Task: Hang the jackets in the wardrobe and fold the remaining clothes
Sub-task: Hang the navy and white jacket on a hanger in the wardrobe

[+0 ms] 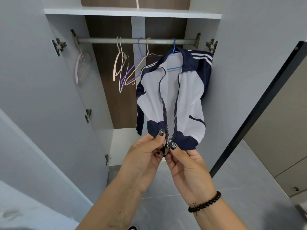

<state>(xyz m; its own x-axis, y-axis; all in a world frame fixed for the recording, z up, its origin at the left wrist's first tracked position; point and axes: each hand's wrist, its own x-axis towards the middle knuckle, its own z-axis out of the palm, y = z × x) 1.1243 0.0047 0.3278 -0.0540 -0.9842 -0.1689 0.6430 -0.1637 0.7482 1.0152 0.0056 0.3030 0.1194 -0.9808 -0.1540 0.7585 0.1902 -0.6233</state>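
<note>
Your fingers (162,132) cover the zipper's (168,142) bottom end. Beyond them, the jacket (187,97) hides most of its blue hanger (174,50).

The setting was a home bedroom or dressing area. A built-in wardrobe (132,12) filled the upper centre of the frame, with pale grey doors (33,72) swung open on metal hinges (58,45). A metal rail (103,41) spanned the compartment and carried several thin wire hangers (121,63), while a navy and white jacket (187,97) hung at centre right. Pale floor tiles (166,196) occupied the lower part of the frame.
</note>
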